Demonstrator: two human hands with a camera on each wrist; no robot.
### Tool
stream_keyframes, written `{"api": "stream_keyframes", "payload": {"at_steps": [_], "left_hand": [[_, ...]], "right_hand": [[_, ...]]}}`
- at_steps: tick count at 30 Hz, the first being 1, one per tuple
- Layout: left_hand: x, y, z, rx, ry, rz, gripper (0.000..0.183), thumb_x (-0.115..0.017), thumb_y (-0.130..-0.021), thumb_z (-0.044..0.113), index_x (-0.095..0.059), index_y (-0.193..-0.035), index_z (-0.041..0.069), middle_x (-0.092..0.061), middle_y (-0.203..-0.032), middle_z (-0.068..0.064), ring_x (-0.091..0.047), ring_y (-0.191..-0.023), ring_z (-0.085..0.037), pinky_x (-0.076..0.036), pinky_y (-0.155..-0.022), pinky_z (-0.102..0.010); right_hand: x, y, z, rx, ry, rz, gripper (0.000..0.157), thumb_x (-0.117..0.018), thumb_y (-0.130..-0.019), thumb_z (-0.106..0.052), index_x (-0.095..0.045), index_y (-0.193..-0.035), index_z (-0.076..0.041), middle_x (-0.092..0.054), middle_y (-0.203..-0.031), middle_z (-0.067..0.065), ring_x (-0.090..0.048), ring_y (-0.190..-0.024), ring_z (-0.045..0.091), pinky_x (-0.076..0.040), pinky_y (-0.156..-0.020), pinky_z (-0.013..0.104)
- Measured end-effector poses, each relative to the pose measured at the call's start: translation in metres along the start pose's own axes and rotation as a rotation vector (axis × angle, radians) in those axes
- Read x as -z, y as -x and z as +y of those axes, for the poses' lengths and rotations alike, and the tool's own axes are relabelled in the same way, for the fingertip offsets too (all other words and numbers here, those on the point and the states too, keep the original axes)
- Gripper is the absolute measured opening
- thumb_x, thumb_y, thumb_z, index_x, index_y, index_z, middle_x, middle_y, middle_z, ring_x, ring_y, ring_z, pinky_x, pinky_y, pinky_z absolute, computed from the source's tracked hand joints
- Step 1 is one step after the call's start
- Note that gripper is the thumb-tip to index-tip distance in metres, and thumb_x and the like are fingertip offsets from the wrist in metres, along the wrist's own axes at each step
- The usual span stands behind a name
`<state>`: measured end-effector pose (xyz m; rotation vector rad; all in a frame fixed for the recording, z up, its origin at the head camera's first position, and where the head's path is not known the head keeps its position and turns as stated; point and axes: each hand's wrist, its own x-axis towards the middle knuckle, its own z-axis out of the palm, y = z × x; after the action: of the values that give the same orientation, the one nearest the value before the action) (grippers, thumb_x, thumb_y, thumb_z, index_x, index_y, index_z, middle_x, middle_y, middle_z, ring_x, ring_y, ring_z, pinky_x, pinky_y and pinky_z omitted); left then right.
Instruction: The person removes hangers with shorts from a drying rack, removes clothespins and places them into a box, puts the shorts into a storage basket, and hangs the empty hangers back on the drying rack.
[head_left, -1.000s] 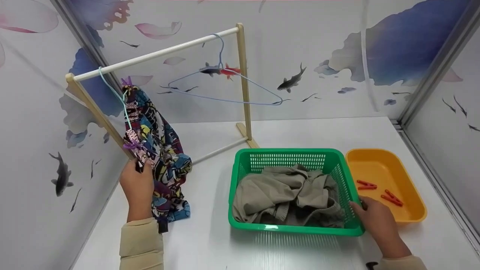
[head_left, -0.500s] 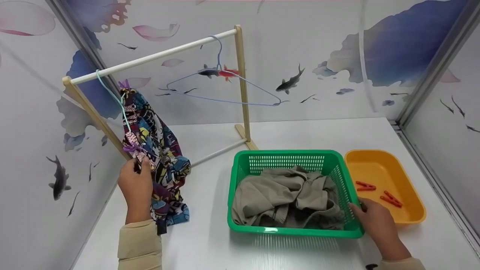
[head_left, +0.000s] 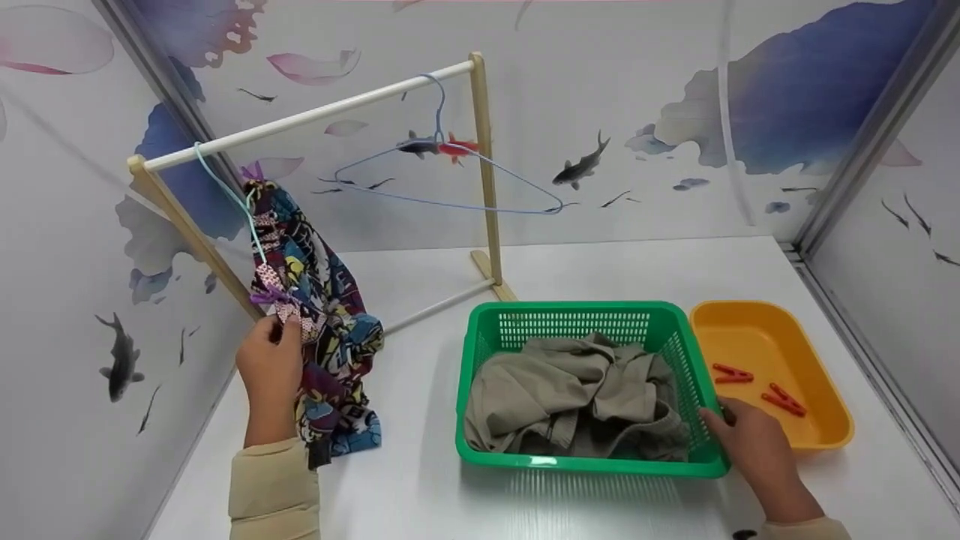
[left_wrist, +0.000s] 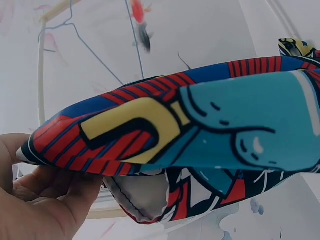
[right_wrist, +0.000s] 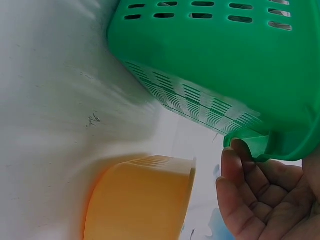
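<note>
A garment with a colourful comic-style print [head_left: 319,300] hangs from a mint-green hanger [head_left: 251,221] at the rack's left end. Purple clothespins [head_left: 271,295] sit on it, one at its top and one lower down near my left hand. My left hand [head_left: 270,367] pinches the garment's edge just under the lower clothespin; in the left wrist view, thumb and fingers [left_wrist: 52,195] hold the printed cloth [left_wrist: 135,130]. My right hand [head_left: 754,450] grips the right rim of a green basket [head_left: 592,463], its fingers curled under the rim [right_wrist: 250,165]. Crumpled khaki clothing [head_left: 570,382] lies inside the basket.
A wooden drying rack [head_left: 485,172] with a white bar [head_left: 322,112] stands at the back left. From its right part hangs a bare blue hanger [head_left: 450,202]. Right of the basket sits a yellow tray [head_left: 836,420] with two red clothespins [head_left: 784,400]. Printed walls enclose the table.
My left hand has shifted slightly, and a little more of the cloth's pale inner side shows above its fingertips. The right hand and basket stay in place.
</note>
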<state>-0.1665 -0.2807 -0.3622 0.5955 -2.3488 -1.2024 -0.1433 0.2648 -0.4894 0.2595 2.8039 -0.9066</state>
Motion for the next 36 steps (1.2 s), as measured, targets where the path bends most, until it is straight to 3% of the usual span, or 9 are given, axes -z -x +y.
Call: {"api": "stream_keyframes", "payload": {"at_steps": [11,15,20,25,31,36], "left_hand": [[0.005,-0.004,0.005,0.174,0.325,-0.077,0.038,-0.054,-0.099,0.026,-0.051,-0.121,-0.004,-0.048,-0.117,-0.013,-0.041,-0.101,-0.019,-0.039,-0.087,-0.03],[0.006,-0.004,0.005,0.199,0.404,-0.101,0.044,-0.05,-0.101,0.027,-0.047,-0.129,-0.006,-0.044,-0.126,-0.014,-0.04,-0.109,-0.018,-0.036,-0.099,-0.034],[0.005,-0.003,0.007,0.208,0.473,-0.1,0.045,-0.045,-0.103,0.027,-0.045,-0.132,-0.007,-0.04,-0.135,-0.016,-0.034,-0.127,-0.025,-0.029,-0.109,-0.039],[0.006,-0.003,0.01,0.234,0.563,-0.124,0.047,-0.041,-0.104,0.02,-0.037,-0.142,-0.007,-0.03,-0.147,-0.018,-0.024,-0.137,-0.026,-0.022,-0.116,-0.039],[0.004,-0.007,0.011,0.283,0.676,-0.187,0.048,-0.042,-0.103,0.018,-0.033,-0.145,-0.005,-0.028,-0.146,-0.011,-0.024,-0.135,-0.018,-0.025,-0.112,-0.027],[0.002,-0.01,0.012,0.29,0.745,-0.256,0.047,-0.043,-0.102,0.015,-0.034,-0.144,-0.005,-0.048,-0.124,-0.003,-0.047,-0.111,-0.008,-0.042,-0.093,-0.018]], "right_hand": [[0.001,0.0,0.0,-0.014,-0.014,-0.017,0.062,-0.06,-0.096,-0.035,-0.047,-0.132,0.013,-0.064,-0.102,0.021,-0.055,-0.081,0.024,-0.054,-0.082,0.045],[0.001,-0.001,0.0,-0.027,-0.018,-0.024,0.063,-0.06,-0.096,-0.035,-0.046,-0.133,0.013,-0.064,-0.101,0.021,-0.055,-0.08,0.023,-0.054,-0.08,0.043],[0.002,-0.002,0.0,-0.032,-0.023,-0.035,0.063,-0.06,-0.096,-0.036,-0.046,-0.133,0.013,-0.064,-0.098,0.018,-0.055,-0.08,0.023,-0.055,-0.077,0.039],[0.0,-0.001,0.0,-0.025,-0.03,-0.02,0.064,-0.06,-0.096,-0.036,-0.046,-0.133,0.014,-0.064,-0.104,0.023,-0.057,-0.081,0.024,-0.054,-0.082,0.045],[0.0,0.0,-0.001,-0.036,-0.034,-0.026,0.065,-0.06,-0.095,-0.037,-0.046,-0.133,0.014,-0.063,-0.106,0.024,-0.056,-0.082,0.024,-0.053,-0.085,0.047],[0.003,-0.001,-0.001,-0.056,-0.04,-0.047,0.067,-0.059,-0.095,-0.038,-0.044,-0.134,0.014,-0.063,-0.106,0.023,-0.056,-0.083,0.025,-0.053,-0.085,0.046]]}}
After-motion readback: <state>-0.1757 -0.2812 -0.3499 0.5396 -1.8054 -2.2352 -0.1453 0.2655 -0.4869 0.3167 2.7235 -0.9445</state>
